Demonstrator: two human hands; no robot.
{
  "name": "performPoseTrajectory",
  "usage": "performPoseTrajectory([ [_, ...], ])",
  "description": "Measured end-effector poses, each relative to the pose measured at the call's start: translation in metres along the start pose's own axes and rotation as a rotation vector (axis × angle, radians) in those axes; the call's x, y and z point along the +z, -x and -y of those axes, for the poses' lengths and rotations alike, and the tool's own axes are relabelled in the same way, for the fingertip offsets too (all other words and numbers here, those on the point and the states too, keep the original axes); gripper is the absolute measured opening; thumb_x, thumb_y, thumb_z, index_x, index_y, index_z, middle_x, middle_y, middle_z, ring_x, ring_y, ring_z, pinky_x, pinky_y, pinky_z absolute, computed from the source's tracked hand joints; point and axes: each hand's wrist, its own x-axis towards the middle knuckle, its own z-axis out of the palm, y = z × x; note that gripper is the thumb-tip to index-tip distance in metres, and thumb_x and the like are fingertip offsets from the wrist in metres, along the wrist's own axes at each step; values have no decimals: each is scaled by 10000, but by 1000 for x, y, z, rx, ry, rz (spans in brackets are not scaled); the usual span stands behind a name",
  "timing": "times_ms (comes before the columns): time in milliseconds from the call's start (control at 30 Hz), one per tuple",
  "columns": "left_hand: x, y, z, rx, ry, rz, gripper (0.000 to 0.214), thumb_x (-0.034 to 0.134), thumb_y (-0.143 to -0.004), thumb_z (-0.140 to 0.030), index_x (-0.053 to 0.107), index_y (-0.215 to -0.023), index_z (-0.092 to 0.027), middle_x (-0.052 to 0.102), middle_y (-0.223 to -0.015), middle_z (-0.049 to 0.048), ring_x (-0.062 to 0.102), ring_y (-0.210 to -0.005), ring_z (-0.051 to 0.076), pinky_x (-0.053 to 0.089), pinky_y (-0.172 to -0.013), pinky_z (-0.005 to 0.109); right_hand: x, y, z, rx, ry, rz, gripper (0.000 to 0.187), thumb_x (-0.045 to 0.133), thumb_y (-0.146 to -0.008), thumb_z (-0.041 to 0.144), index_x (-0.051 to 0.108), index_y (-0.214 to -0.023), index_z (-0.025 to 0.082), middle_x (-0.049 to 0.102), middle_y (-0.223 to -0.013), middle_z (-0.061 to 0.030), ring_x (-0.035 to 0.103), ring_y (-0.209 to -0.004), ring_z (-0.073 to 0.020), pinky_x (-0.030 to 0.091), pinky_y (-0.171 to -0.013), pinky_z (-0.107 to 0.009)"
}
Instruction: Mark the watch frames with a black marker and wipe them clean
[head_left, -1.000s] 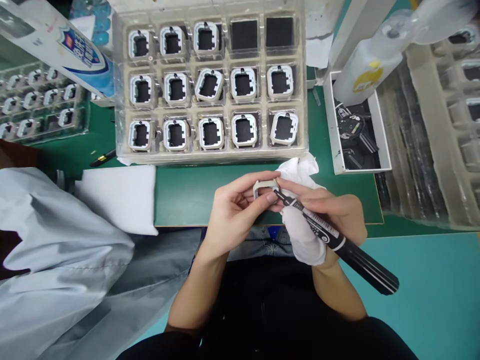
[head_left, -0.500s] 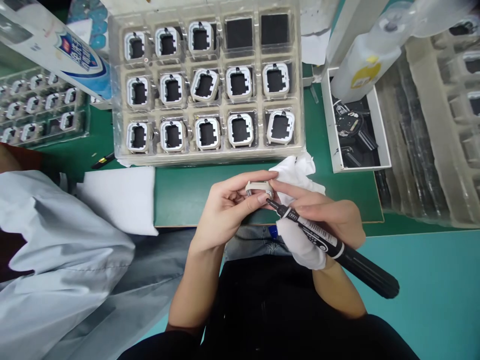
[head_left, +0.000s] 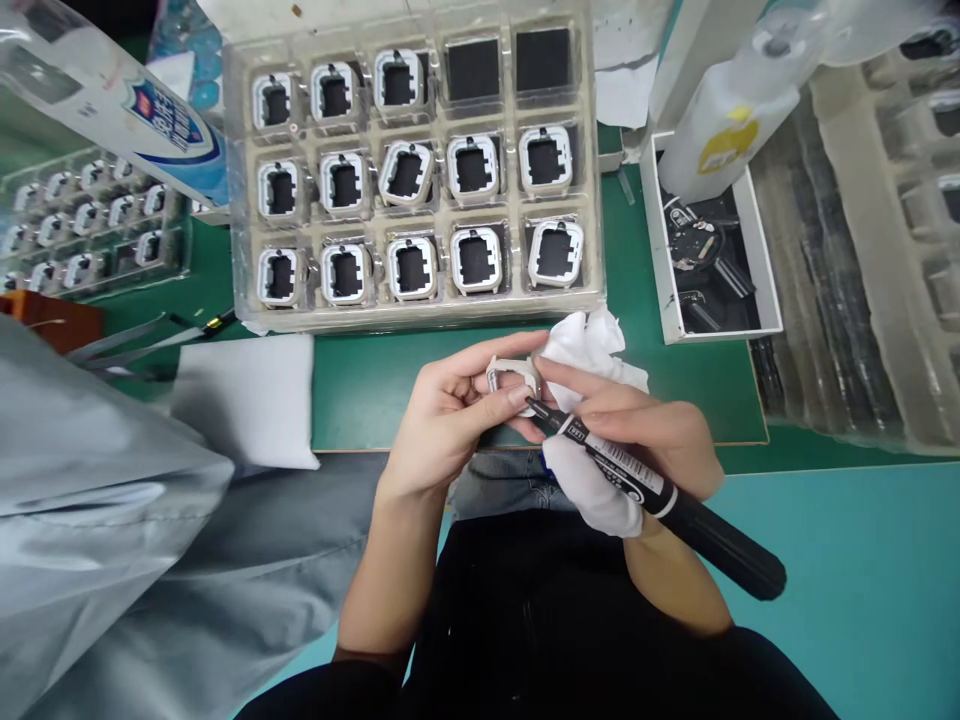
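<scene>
Between the thumb and fingers of my left hand is a small beige watch case, a squarish open frame, tilted so its opening shows. My right hand is closed around a black marker pen with a pale label. The marker's tip meets the case's lower right edge, close to my left thumb. A fingertip of my right hand also touches the case's right side. White cloth lies bunched against my right hand under the marker. Another crumpled white cloth rests on the table behind my fingers.
A clear tray of similar cases stands at the back. To the right are a white box of black parts, a spray bottle and stacked trays. At left are a white foam sheet, a large bottle and a co-worker's grey sleeve.
The watch case has tilted in my fingers, so its opening now shows more. The marker has shifted slightly left with my right hand. The co-worker's sleeve at left has moved.
</scene>
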Motion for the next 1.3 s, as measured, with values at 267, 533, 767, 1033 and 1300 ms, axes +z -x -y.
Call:
performPoseTrajectory([
  [267, 24, 9, 1, 65, -38, -240, 358, 923, -917, -312, 868, -1254, -204, 836, -821, 15, 645, -478, 102, 572, -443, 217, 16, -5, 6, -28, -15, -190, 243, 864, -918, 264, 731, -1105, 344, 892, -1169, -17, 888, -1091, -326, 768, -913, -484],
  [533, 32, 7, 4, 100, -128, -321, 353, 920, -923, -382, 873, -1214, -187, 794, -767, 5, 591, -459, 85, 521, -414, 203, 17, -7, 8, 14, -1, -220, 223, 888, -883, 247, 728, -1030, 300, 904, -1120, -37, 898, -1003, -308, 757, -907, -459],
  [767, 31, 6, 8, 171, -124, -323, 288, 911, -925, -270, 900, -1203, -195, 849, -875, 34, 732, -618, 127, 609, -590, 212, 11, -5, 9, 18, 9, -175, 235, 866, -893, 163, 713, -1043, 259, 895, -1206, -64, 891, -1051, -279, 728, -954, -428],
  [1033, 33, 4, 14, 171, -26, -291, 321, 901, -954, -326, 856, -1235, -177, 879, -929, 63, 840, -776, 209, 688, -699, 273, 7, 0, 4, 0, -81, -275, 220, 831, -946, 187, 714, -1119, 257, 882, -1157, -70, 877, -1048, -275, 719, -920, -427],
  [1300, 23, -13, -72, 517, -400, -271, 361, 907, -945, -328, 836, -1274, -196, 877, -1144, 114, 857, -1074, 271, 671, -932, 332, 8, 7, -13, -2, -27, -451, 151, 803, -965, 294, 683, -1039, 242, 793, -903, -15, 789, -779, -218, 644, -736, -371],
])
